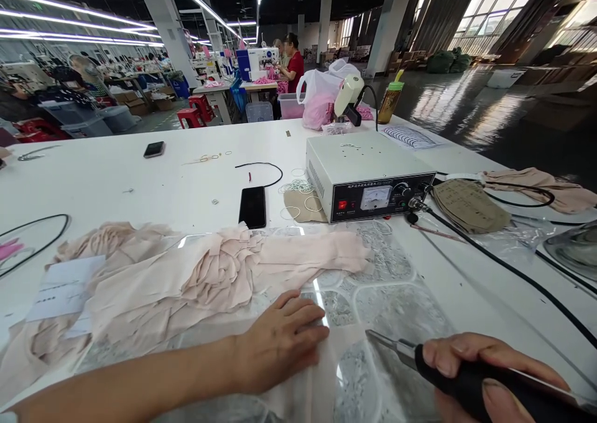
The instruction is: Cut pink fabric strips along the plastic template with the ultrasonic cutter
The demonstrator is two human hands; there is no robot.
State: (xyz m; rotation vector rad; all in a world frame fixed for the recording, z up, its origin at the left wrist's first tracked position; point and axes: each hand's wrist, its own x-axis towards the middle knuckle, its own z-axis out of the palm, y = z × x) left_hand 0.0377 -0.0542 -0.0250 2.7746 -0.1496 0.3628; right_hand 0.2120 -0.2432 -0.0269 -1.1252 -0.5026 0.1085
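My left hand (280,339) lies flat, fingers stretched out, on a thin pale piece of fabric (303,392) over a patterned glass plate (396,311). My right hand (480,373) is wrapped round the black handle of a metal-tipped tool (396,347), its tip pointing left toward my left fingers. A heap of pale pink fabric pieces (209,274) lies just beyond my left hand. A black cable (504,267) runs across the table from a white control box (368,174) with a dial and red buttons.
On the white table: a black phone (252,206), a second phone (153,149), small white rings (298,190), a tan pad (469,205), beige fabric (536,183), a paper slip (60,292). A bottle (389,99) and plastic bags (321,96) stand behind. People work at far tables.
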